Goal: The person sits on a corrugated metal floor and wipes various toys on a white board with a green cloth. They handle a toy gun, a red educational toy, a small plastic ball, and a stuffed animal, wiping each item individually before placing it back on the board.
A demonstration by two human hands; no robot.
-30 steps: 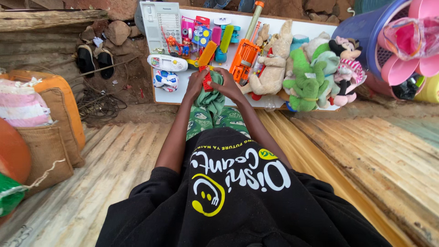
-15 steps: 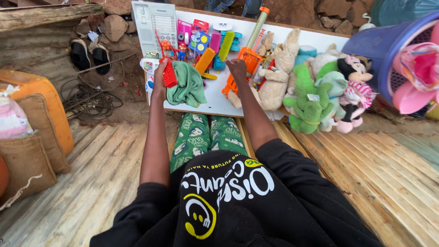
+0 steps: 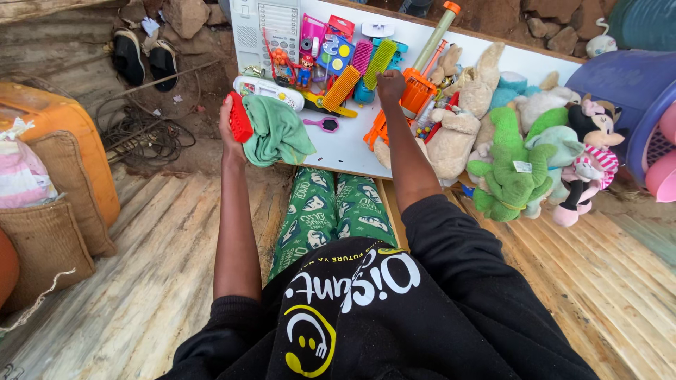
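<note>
So, big white board laid flat at the far end of the legs, packed with toys. Heap of plush animals piled on its right side, green frog-ish one nearest. Orange toy blaster running far-to-near through the middle, right hand closed in a fist right beside it, touching or not, can't tell. Green cloth drooping off the near left corner of the board. Left hand wrapped around a small red block, pinched between thumb and fingers, just left of the cloth.
</note>
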